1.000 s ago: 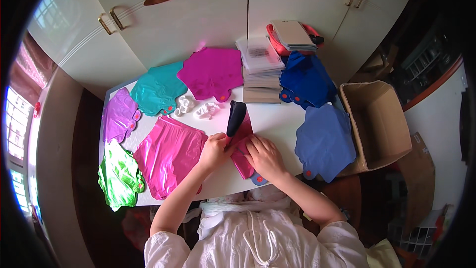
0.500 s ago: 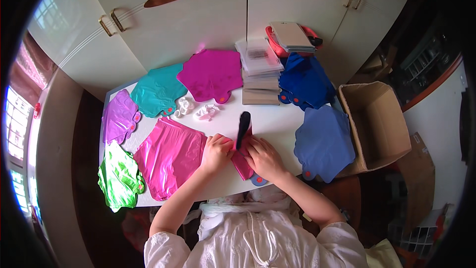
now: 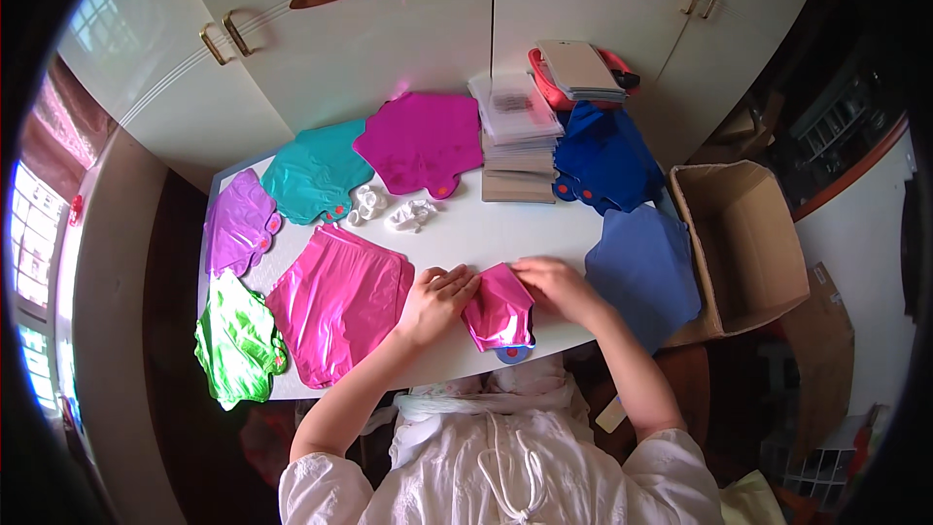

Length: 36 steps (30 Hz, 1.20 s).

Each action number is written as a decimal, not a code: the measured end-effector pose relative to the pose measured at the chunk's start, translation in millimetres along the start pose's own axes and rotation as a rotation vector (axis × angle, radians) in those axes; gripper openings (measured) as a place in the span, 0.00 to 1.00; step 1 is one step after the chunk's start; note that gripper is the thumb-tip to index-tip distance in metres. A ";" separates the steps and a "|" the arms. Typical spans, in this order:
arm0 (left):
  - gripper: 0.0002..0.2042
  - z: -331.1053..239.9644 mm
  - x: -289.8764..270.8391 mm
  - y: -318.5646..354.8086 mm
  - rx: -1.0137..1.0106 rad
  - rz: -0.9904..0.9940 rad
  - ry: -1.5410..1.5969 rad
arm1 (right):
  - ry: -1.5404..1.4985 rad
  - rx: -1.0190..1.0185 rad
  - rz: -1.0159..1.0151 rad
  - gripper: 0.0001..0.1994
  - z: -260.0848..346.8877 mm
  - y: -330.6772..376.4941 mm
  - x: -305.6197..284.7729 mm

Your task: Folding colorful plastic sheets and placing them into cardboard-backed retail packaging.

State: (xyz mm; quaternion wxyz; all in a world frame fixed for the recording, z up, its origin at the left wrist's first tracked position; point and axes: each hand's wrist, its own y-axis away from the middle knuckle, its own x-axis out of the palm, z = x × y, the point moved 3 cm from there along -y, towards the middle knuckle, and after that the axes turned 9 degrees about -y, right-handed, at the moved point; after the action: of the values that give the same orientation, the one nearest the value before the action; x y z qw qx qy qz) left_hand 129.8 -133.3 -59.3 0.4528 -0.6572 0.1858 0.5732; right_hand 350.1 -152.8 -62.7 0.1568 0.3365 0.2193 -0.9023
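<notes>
A folded pink foil balloon (image 3: 501,309) lies near the front edge of the table, with a small blue tab bearing a red dot (image 3: 512,354) showing below it. My left hand (image 3: 437,305) rests at its left side, fingers stretched out and lying against the foil. At the upper right corner of the folded foil is my right hand (image 3: 554,284), its fingers extended and touching the edge. Just left of my left hand, a larger pile of flat pink foil balloons (image 3: 340,306) is spread out.
Flat foil sheets ring the table: green (image 3: 238,340), purple (image 3: 240,224), teal (image 3: 316,173), magenta (image 3: 423,144), dark blue (image 3: 607,160) and grey-blue (image 3: 641,277). Crumpled white bits (image 3: 412,216) lie mid-table. Stacked cards (image 3: 518,160), a red basket (image 3: 549,87) and a cardboard box (image 3: 743,248) stand beyond and right.
The pink foil, folded narrow with a black piece standing up from it, now lies wider and flat; the black piece is out of sight. My right hand has moved right and up.
</notes>
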 end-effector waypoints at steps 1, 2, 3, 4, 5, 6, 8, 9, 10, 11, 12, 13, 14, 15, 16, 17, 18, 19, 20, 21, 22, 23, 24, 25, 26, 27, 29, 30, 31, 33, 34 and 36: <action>0.19 0.0 0.7 0.6 0.002 0.004 -0.007 | 0.115 0.057 0.004 0.13 0.3 -4.6 -5.1; 0.19 -0.1 2.1 0.5 0.003 0.000 -0.001 | 0.121 -0.028 -0.040 0.12 0.6 -10.8 -4.9; 0.19 1.0 3.2 0.8 0.003 -0.006 0.002 | 0.126 -0.115 -0.083 0.12 -1.3 -17.7 -2.0; 0.19 1.3 3.7 0.4 0.004 -0.011 0.006 | 0.132 -0.202 -0.127 0.12 -2.6 -23.4 -0.7; 0.19 1.5 3.2 0.5 0.008 -0.007 0.002 | 0.179 -0.299 -0.099 0.11 -2.1 -29.3 1.0; 0.19 1.5 2.8 0.5 0.013 -0.002 -0.001 | 0.208 -0.351 -0.082 0.11 -4.2 -32.0 1.6; 0.19 1.5 2.0 0.4 0.028 0.008 -0.008 | 0.265 -0.456 -0.044 0.09 -5.4 -36.0 3.7; 0.20 1.4 1.5 0.2 0.039 0.014 -0.011 | 0.279 -0.483 -0.052 0.09 -5.0 -36.8 3.6; 0.20 1.6 0.7 0.0 0.050 0.020 -0.014 | 0.294 -0.509 -0.059 0.09 -4.6 -37.1 3.2; 0.20 1.6 0.0 0.5 0.067 0.034 -0.022 | 0.308 -0.533 -0.064 0.08 -2.9 -36.4 3.1; 0.21 2.5 -1.3 0.9 0.084 0.048 -0.030 | 0.317 -0.535 -0.064 0.08 -1.6 -36.1 3.5; 0.21 3.0 -3.1 1.2 0.101 0.062 -0.037 | 0.326 -0.537 -0.064 0.08 -0.2 -35.9 4.0; 0.21 2.7 -6.7 1.2 0.117 0.079 -0.055 | 0.336 -0.540 -0.065 0.08 1.0 -35.6 4.4; 0.22 2.0 -11.5 1.1 0.133 0.096 -0.073 | 0.342 -0.541 -0.068 0.08 1.9 -34.9 4.3; 0.22 0.9 -13.8 1.6 0.149 0.114 -0.091 | 0.347 -0.543 -0.072 0.08 2.6 -33.9 3.9; 0.23 -0.1 -14.3 2.0 0.149 0.128 -0.113 | 0.352 -0.545 -0.078 0.08 3.0 -33.8 3.6; 0.23 -2.3 -14.3 2.1 0.148 0.142 -0.136 | 0.358 -0.546 -0.079 0.08 2.4 -33.7 4.2; 0.23 -4.3 -14.2 2.4 0.148 0.156 -0.158 | 0.363 -0.546 -0.080 0.08 1.4 -33.5 5.0; 0.23 -5.4 -14.2 2.8 0.144 0.159 -0.167 | 0.371 -0.548 -0.078 0.08 1.8 -33.9 4.8; 0.23 -6.4 -14.2 3.3 0.139 0.163 -0.176 | 0.392 -0.540 -0.061 0.08 2.4 -33.5 5.3; 0.23 -7.2 -14.2 3.6 0.135 0.166 -0.185 | 0.413 -0.531 -0.044 0.09 3.8 -32.1 5.8; 0.23 -7.3 -14.3 3.9 0.137 0.164 -0.184 | 0.433 -0.527 -0.028 0.10 8.1 -33.3 5.3; 0.23 -7.1 -13.9 4.3 0.140 0.163 -0.183 | 0.444 -0.553 -0.009 0.11 13.4 -33.6 4.3; 0.23 -6.7 -13.7 5.0 0.142 0.161 -0.183 | 0.455 -0.580 0.010 0.12 19.3 -33.7 2.5; 0.22 -6.8 -13.0 5.1 0.147 0.164 -0.185 | 0.468 -0.601 0.031 0.14 23.4 -32.0 1.4; 0.22 -6.2 -12.5 5.2 0.152 0.168 -0.188 | 0.462 -0.606 0.073 0.15 23.8 -30.7 3.0; 0.21 -5.7 -11.3 6.6 0.162 0.179 -0.188 | 0.449 -0.618 0.153 0.17 23.2 -28.6 7.3; 0.21 -5.4 -10.6 7.7 0.166 0.187 -0.185 | 0.426 -0.620 0.165 0.17 22.1 -27.1 8.6; 0.20 -5.4 -10.4 8.2 0.171 0.195 -0.182 | 0.402 -0.621 0.176 0.17 20.1 -25.3 9.9; 0.20 -6.5 -11.1 8.6 0.169 0.206 -0.203 | 0.377 -0.625 0.195 0.17 16.1 -23.6 12.8; 0.20 -6.9 -11.3 8.6 0.168 0.211 -0.213 | 0.376 -0.628 0.200 0.17 14.2 -23.5 13.9; 0.21 -6.4 -11.1 9.2 0.161 0.217 -0.200 | 0.375 -0.624 0.201 0.17 13.7 -22.1 14.5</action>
State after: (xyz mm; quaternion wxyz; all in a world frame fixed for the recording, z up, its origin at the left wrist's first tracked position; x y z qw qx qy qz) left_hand 123.5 -146.3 -53.0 0.4558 -0.5346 0.2548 0.6644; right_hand 322.7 -142.8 -56.9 0.2966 0.4517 0.4743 -0.6951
